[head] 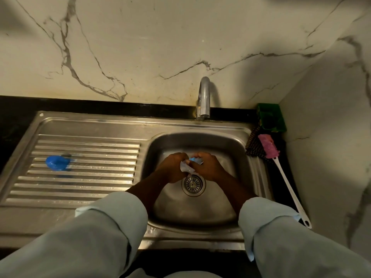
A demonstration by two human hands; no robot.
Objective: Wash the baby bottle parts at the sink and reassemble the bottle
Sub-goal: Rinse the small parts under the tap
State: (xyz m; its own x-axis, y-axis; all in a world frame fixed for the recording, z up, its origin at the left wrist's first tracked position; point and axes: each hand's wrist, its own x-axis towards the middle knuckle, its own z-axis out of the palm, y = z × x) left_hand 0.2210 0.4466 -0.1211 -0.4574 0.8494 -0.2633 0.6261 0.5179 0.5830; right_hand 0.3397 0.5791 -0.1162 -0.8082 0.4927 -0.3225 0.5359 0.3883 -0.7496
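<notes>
Both my hands are together over the steel sink basin (pixel 226 149), just above the drain (pixel 193 184). My left hand (pixel 172 167) grips a small clear bottle part (pixel 185 168), mostly hidden by my fingers. My right hand (pixel 208 167) closes on a light blue part (pixel 196 160) that touches the clear one. A blue cap (pixel 57 162) lies apart on the ribbed draining board (pixel 86 177) at the left. The bottle's body is not in sight.
A chrome tap (pixel 203 99) stands behind the basin; no water stream shows. A bottle brush (pixel 281 173) with a pink head and white handle lies along the right rim, beside a dark scrubber (pixel 254 146) and a green holder (pixel 270 117). Marble walls close the back and right.
</notes>
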